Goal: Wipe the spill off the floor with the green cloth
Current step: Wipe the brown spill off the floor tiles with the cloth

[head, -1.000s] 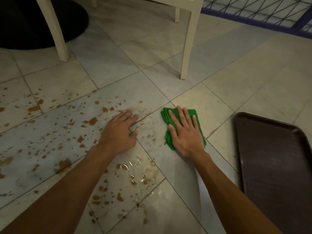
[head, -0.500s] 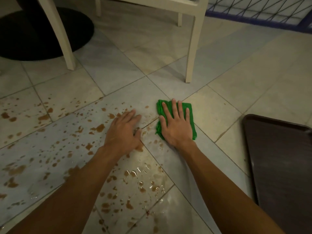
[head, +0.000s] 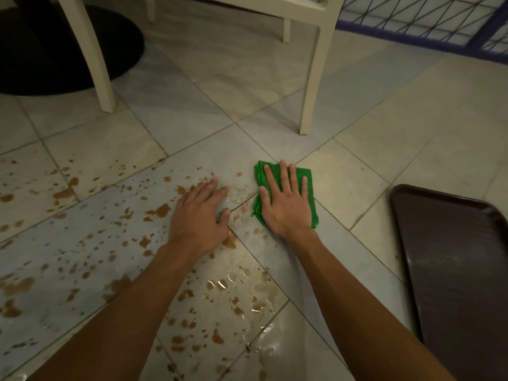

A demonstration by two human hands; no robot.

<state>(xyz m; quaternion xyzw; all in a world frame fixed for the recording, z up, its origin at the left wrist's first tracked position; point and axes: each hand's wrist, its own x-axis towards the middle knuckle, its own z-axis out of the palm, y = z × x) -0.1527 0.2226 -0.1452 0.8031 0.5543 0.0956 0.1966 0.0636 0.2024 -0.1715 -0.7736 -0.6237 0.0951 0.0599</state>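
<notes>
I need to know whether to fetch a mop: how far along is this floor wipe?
Early. Done: little, only a smeared wet patch near the right hand. In hand: it presses the green cloth flat; the left hand braces on the floor. Left: brown spill spots across the left tiles and between the arms.

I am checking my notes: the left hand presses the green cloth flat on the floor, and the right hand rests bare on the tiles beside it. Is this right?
Not quite: the hands are swapped. In the head view the right hand presses the green cloth flat on the floor, and the left hand rests bare on the tiles beside it.
</notes>
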